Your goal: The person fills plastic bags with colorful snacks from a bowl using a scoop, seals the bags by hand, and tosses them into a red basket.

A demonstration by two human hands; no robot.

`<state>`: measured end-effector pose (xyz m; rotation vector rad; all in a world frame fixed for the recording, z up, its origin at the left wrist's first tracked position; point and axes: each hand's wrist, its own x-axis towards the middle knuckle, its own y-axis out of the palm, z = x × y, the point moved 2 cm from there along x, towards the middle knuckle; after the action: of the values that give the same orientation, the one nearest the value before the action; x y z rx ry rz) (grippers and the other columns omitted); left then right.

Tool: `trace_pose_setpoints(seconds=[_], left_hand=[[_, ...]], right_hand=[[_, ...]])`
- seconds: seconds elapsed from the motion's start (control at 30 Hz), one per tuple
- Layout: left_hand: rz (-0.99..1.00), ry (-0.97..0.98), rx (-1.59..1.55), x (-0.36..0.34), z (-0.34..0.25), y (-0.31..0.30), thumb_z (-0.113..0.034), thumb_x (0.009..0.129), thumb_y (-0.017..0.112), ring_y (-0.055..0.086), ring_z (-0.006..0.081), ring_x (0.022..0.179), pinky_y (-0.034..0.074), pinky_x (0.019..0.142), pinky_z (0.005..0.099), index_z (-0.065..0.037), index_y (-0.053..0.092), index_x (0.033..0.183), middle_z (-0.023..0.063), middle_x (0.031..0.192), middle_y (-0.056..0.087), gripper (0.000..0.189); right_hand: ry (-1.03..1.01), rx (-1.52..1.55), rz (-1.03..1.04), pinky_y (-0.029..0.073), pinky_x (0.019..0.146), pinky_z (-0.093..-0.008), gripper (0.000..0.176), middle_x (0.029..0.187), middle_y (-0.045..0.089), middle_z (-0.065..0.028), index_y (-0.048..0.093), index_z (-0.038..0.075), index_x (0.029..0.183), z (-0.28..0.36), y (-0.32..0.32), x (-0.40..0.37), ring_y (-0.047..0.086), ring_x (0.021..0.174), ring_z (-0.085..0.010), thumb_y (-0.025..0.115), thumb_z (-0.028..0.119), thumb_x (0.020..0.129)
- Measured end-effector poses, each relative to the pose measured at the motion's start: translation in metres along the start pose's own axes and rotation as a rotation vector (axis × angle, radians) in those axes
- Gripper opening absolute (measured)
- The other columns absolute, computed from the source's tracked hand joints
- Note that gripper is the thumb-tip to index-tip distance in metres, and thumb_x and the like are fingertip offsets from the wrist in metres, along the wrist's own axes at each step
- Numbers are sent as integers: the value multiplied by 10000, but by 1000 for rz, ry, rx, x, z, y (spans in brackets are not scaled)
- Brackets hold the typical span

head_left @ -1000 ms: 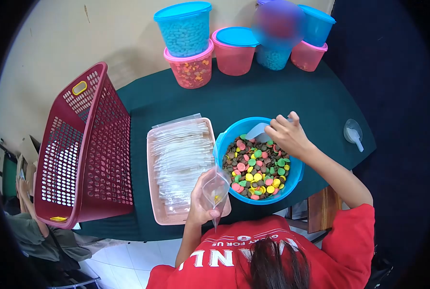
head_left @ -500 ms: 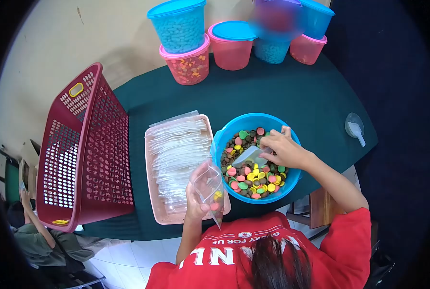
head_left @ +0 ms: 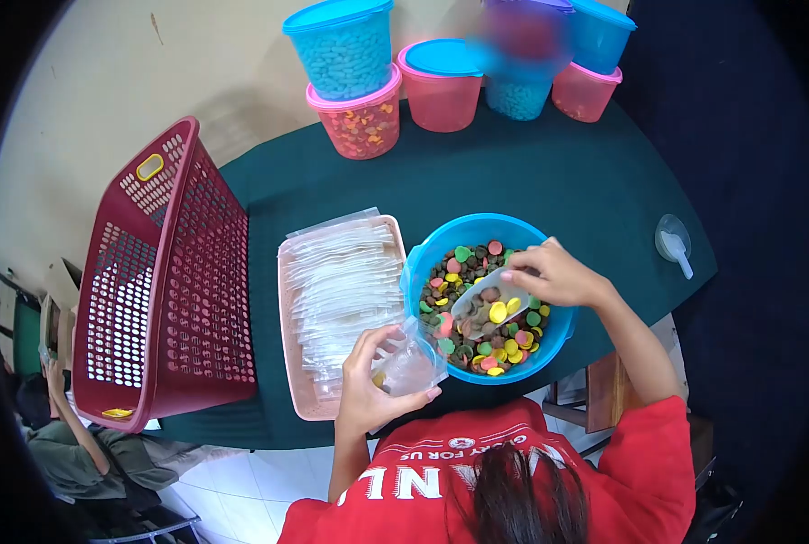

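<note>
My left hand (head_left: 361, 388) grips a clear plastic bag (head_left: 420, 363), its mouth tilted toward the blue tub (head_left: 565, 340). A few coloured pieces show low in the bag, partly behind my fingers. My right hand (head_left: 559, 274) pinches a translucent scoop (head_left: 468, 308) over the tub. Brown and yellow button-like pieces (head_left: 498, 312) lie in the scoop. Below it, the tub holds many more brown, pink, green and yellow pieces (head_left: 511, 348). To the left, a pale pink tray (head_left: 288, 349) carries a row of flat clear bags (head_left: 346, 281), close to my left hand.
A tall maroon basket (head_left: 200, 299) stands at the table's left. Lidded tubs, some stacked, line the back, including a pink one (head_left: 362, 127). A small clear cup (head_left: 672, 238) with a white scoop sits far right. Another person's arm (head_left: 78, 426) shows at far left.
The scoop has risen from among the pieces and now carries some. My left hand has turned the bag so its mouth faces the tub, with thumb and fingers spread wider around it.
</note>
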<state>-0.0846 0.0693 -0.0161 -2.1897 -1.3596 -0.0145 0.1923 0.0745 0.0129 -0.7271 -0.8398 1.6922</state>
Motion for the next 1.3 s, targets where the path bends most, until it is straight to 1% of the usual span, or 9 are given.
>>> trace_pose_setpoints(seconds=[0.13, 0.2, 0.47, 0.93, 1.07, 1.13, 1.17, 1.23, 1.3], left_hand=[[-26, 38, 54, 6, -16, 4, -268, 444, 815, 529, 224, 813, 439, 688, 336, 2, 472, 1086, 130, 951, 529, 776], [-21, 12, 49, 12, -25, 7, -267, 450, 817, 528, 235, 832, 440, 711, 342, 6, 472, 1079, 134, 965, 530, 767], [-31, 66, 60, 19, -35, 25, -265, 423, 814, 523, 219, 799, 440, 686, 329, -1, 464, 1096, 137, 963, 530, 803], [-19, 94, 59, 20, -36, 30, -247, 412, 821, 523, 227, 873, 422, 755, 343, 28, 451, 1108, 141, 968, 532, 835], [81, 9, -246, 19, 8, 24, -272, 446, 829, 517, 234, 946, 412, 788, 337, 4, 406, 1187, 128, 1050, 500, 896], [14, -115, -872, 11, 26, 19, -301, 483, 813, 502, 244, 965, 419, 800, 346, -11, 361, 1238, 132, 1110, 465, 926], [5, -124, -871, 8, 28, 13, -301, 483, 813, 502, 244, 965, 419, 800, 346, -11, 361, 1238, 132, 1110, 465, 926], [-33, -142, -934, 8, 32, 0, -582, 619, 618, 469, 266, 1019, 365, 900, 376, 46, 279, 1270, 165, 1075, 485, 965], [-85, -163, -1111, 10, 29, -6, -652, 644, 510, 457, 293, 1034, 350, 911, 411, 54, 242, 1279, 199, 1091, 472, 987]], right_hand=[[21, 94, -66, 365, 579, -320, 317, 522, 465, -92, 570, 36, 685, 18, -26, -3, 465, 518, -206, 473, 294, 841], [45, 42, -39, 354, 623, -323, 313, 518, 474, -87, 580, 39, 684, 33, -37, -2, 478, 541, -204, 473, 287, 842], [-194, -715, -180, 306, 680, -336, 199, 540, 558, -77, 615, 72, 680, 93, -41, -10, 549, 592, -201, 506, 204, 783], [-236, -827, -275, 328, 726, -340, 143, 610, 580, -31, 592, 80, 691, 116, -38, -18, 515, 671, -161, 561, 199, 764], [-167, -753, -395, 321, 730, -346, 138, 616, 566, -42, 576, 78, 707, 107, -54, -23, 498, 662, -178, 553, 196, 775], [-90, -629, -436, 310, 731, -344, 160, 613, 552, -58, 552, 67, 700, 86, -56, -21, 485, 656, -194, 543, 200, 788], [-67, -569, -402, 301, 734, -349, 179, 624, 554, -73, 548, 56, 702, 71, -51, -18, 479, 652, -206, 534, 206, 799], [-23, -541, -342, 304, 738, -364, 182, 628, 564, -78, 564, 54, 722, 44, -33, -13, 496, 665, -210, 525, 215, 800], [14, -522, -285, 307, 742, -378, 191, 631, 575, -84, 580, 52, 743, 26, -19, -9, 513, 678, -215, 516, 223, 801]])
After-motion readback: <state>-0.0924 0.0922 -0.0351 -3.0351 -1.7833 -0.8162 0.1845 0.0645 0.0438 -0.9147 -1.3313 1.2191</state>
